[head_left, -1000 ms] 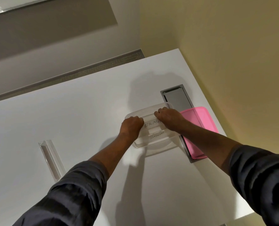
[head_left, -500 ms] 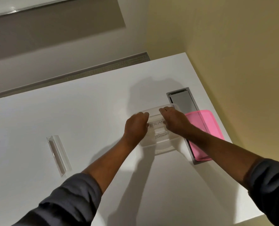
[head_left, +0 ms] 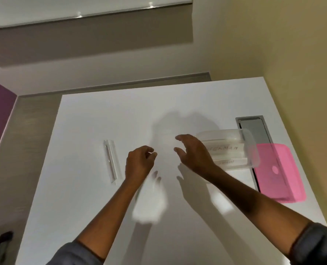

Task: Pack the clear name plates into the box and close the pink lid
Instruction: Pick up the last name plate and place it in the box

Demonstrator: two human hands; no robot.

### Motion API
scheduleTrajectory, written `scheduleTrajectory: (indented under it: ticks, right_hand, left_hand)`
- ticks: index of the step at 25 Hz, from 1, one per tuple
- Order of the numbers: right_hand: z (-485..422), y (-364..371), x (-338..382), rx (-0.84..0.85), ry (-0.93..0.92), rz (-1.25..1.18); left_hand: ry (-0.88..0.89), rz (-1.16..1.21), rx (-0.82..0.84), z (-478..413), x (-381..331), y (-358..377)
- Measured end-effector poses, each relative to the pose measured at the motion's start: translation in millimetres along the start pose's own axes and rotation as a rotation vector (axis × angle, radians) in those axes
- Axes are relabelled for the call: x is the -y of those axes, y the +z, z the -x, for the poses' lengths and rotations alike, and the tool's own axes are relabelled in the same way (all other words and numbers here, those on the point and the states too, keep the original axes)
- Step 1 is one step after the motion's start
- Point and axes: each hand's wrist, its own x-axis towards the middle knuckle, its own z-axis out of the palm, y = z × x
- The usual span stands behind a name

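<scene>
Both hands (head_left: 139, 161) (head_left: 194, 153) empty above table (head_left: 101, 119); box (head_left: 229, 148) uncovered.

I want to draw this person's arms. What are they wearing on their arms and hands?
Nothing is on the hands: the left hand and right hand are bare, with no gloves, and no rings or watch that I can see. The forearms are bare too. Dark grey sleeves are pushed up near the elbows, the left sleeve and the right sleeve. The cloth looks plain, with no markings.
</scene>
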Motion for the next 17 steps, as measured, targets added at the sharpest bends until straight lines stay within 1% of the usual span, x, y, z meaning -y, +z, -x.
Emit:
scheduleTrajectory:
  ticks: [4, 8, 13, 17]
  right_hand:
    - [-4, 60, 54, 0.158, 0.028, -0.057]
    - [-5, 119, 94, 0.280, 0.067, -0.097]
    - [-5, 177, 124, 0.351, 0.131, -0.129]
    - [-9, 215, 141, 0.366, 0.241, -0.193]
  left_hand:
    - [-0.182, 0.064, -0.064, 0, 69, -47]
    - [-0.336, 0.196, -0.089, 1, 119, -70]
    - [-0.352, 0.286, -0.042, 1, 160, -74]
    - [-0.381, 0.349, -0.004, -4, 182, -69]
